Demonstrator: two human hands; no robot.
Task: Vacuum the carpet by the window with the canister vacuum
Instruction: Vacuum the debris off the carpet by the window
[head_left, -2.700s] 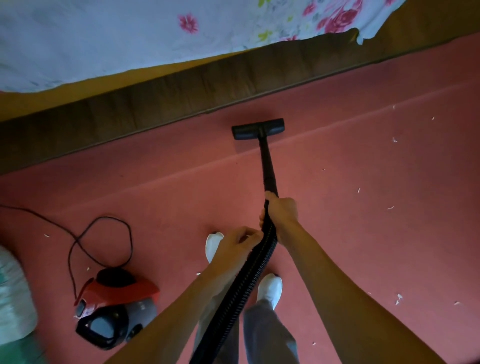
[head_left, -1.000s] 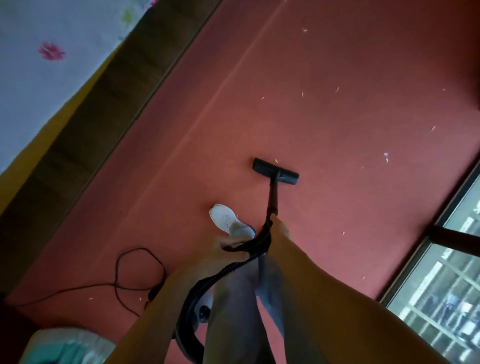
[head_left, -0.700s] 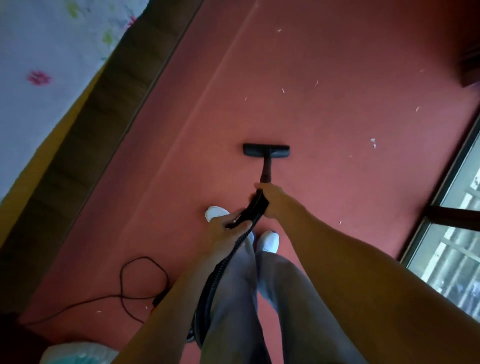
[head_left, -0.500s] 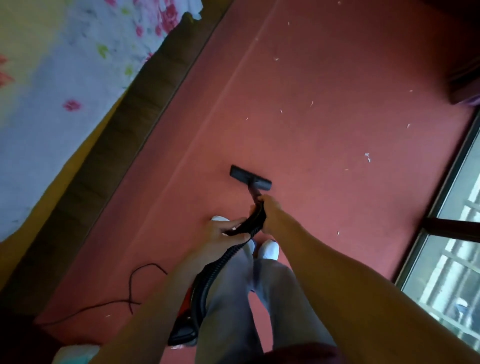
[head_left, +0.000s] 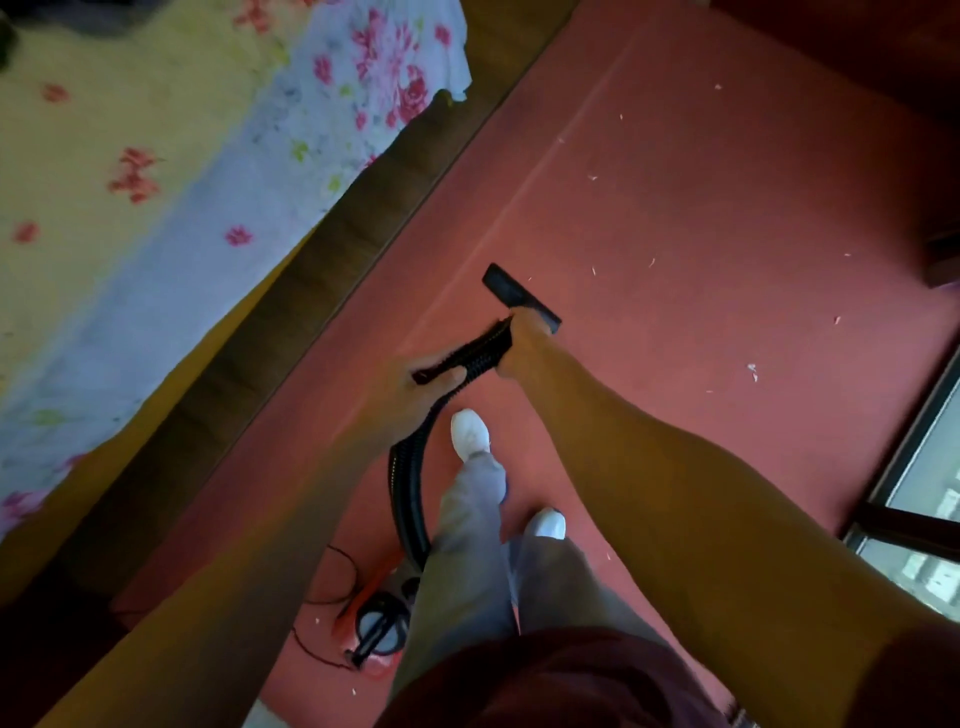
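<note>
The black hose was held tight in both the left hand and right hand, the brush head lay on the red carpet, and the white bits at three o'clock probably needed sweeping next.

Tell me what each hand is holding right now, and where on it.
Both grip the vacuum: the left hand on the ribbed hose, the right hand further forward, where hose joins the wand behind the floor nozzle.
</note>
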